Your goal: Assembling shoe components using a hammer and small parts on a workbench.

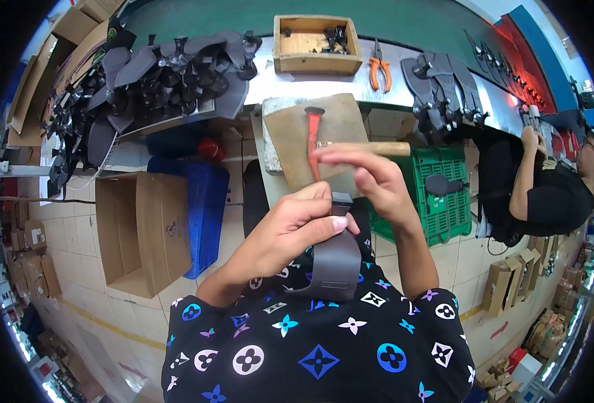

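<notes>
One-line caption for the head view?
Left hand grips a grey strap piece; right hand hovers above it.

I log: grey strap piece | red-handled tool | orange pliers | green crate | blue bin | brown carton | my black shirt, blue-white flower pattern

The metal workbench carried a wooden tray, orange pliers and heaped dark leather pieces. A wooden block held a red-handled tool.
</notes>
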The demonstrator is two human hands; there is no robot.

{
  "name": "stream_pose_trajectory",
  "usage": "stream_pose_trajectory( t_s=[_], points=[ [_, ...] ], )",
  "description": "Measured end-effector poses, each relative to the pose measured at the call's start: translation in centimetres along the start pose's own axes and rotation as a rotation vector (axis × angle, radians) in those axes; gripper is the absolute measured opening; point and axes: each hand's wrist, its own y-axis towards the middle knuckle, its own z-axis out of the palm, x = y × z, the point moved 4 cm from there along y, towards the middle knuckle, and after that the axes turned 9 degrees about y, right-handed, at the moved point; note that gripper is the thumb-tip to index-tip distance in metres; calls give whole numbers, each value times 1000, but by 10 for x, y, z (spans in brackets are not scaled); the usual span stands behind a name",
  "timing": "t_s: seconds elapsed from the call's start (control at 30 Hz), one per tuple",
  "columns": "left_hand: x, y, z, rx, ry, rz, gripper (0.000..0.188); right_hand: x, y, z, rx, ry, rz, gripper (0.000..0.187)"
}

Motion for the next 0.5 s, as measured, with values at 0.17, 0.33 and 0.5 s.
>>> stream_pose_trajectory(
  t_s=[0.17,0.33,0.5],
  points=[
    [3,5,19,271,-438,-160,35,-5,-25,21,-51,428,184,58],
    [10,3,23,321,-533,-266,36,1,-21,25,-29,458,30,37],
    [18,0,13,120,-177,-82,36,6,-5,31,3,188,-73,23]
  ],
)
